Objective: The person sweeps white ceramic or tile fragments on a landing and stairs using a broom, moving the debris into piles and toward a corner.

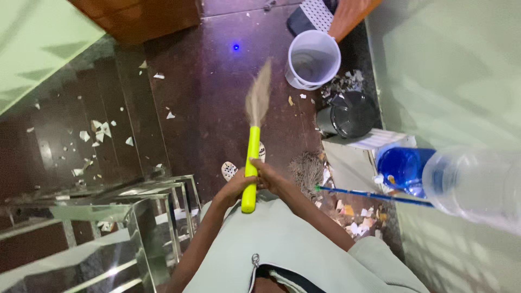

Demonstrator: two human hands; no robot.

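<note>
Above the dark polished stone floor strewn with white paper scraps, your yellow plastic-handled broom runs straight ahead — bristles far end, blurred — with your left hand and right hand both closed around its near end.

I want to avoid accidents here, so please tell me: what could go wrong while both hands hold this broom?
1. The broom bristles swing near the white bucket and may knock it.
2. Paper scraps lie on the dark stairs; they might cause a slip.
3. The blue mop stick beside the right hand could trip someone.
</note>
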